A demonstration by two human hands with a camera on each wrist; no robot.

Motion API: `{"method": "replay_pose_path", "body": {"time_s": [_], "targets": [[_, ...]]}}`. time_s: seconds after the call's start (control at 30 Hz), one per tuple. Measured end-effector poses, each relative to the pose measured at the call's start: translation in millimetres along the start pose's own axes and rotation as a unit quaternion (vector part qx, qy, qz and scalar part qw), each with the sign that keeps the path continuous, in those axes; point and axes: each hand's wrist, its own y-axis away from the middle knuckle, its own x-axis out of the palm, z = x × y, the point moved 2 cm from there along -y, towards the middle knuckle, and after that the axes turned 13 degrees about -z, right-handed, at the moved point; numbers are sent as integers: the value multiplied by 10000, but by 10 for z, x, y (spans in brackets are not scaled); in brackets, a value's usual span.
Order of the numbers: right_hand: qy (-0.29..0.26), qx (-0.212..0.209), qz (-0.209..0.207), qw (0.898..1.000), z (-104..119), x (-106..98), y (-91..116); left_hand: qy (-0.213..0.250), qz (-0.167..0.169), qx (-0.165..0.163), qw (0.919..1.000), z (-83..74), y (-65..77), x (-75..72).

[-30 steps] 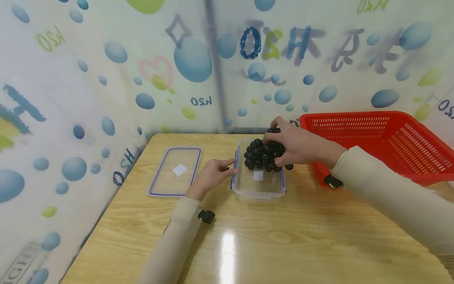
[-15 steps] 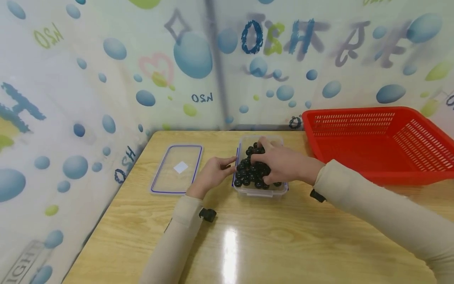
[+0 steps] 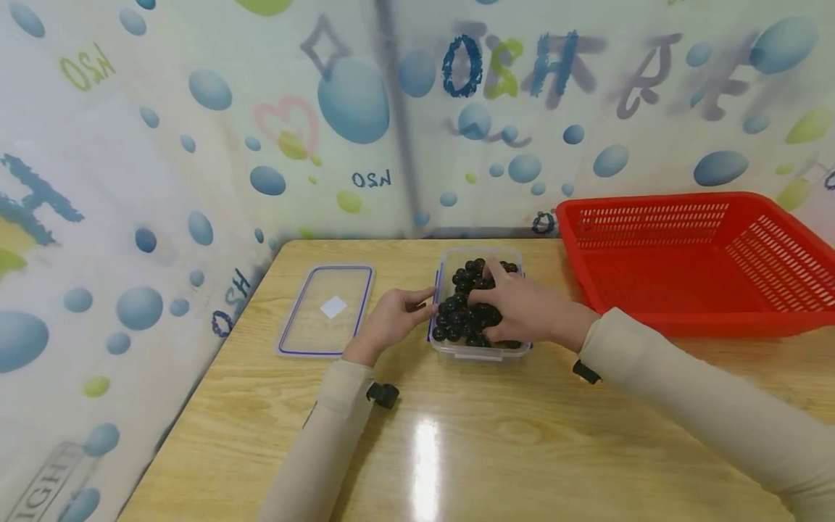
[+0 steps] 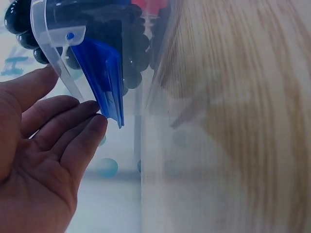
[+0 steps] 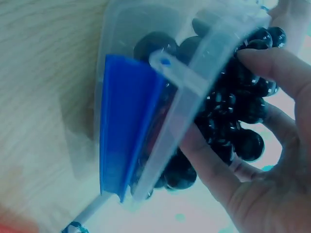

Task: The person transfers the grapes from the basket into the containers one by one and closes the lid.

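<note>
A clear plastic food container [image 3: 483, 354] with blue side latches holds a bunch of dark grapes [image 3: 457, 319], which reaches up to its rim. My right hand [image 3: 522, 304] has come in from the right and grips the bunch from above; in the right wrist view, grapes [image 5: 248, 109] show between its thumb and fingers, and one finger dips inside the wall. My left hand [image 3: 394, 319] is at the container's left side, fingers extended, fingertips right at the rim. Seen from the left wrist, those fingertips lie by a blue latch [image 4: 104, 77] that hangs down.
The container's clear lid [image 3: 306, 319] with a blue seal lies flat on the wooden table [image 3: 522, 449] to the left. A large red plastic basket [image 3: 691, 322] stands on the right. Behind the table rises a patterned wall covering [image 3: 417, 145].
My right hand has lowered the grapes into the container and moved toward its front, away from the back edge. The left hand has kept its place at the rim.
</note>
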Motion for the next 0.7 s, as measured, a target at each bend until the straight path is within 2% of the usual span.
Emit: {"method": "replay_pose_path", "body": {"time_s": [0.07,0.2,0.3,0.4,0.47,0.6,0.7], "targets": [[120,49,88,9999,-19,52,15,-51,64,77,9999,6,1,17],[364,100,124,9992,-71,132,44,-777,477,510,9945,58,24,71],[333,71,61,9994,-102,160,52,-1015,474,717,9911,54,34,68],[299,-22,1,9996,-136,185,51,-716,120,673,9951,-41,4,19],[286,-34,-59,9996,-159,193,48,-647,13,657,9957,-110,-39,11],[206,-30,-66,9998,-181,204,49,-738,226,436,9961,-157,-104,67],[161,-32,-88,9998,-184,210,50,-725,222,213,9969,-141,-126,114]]}}
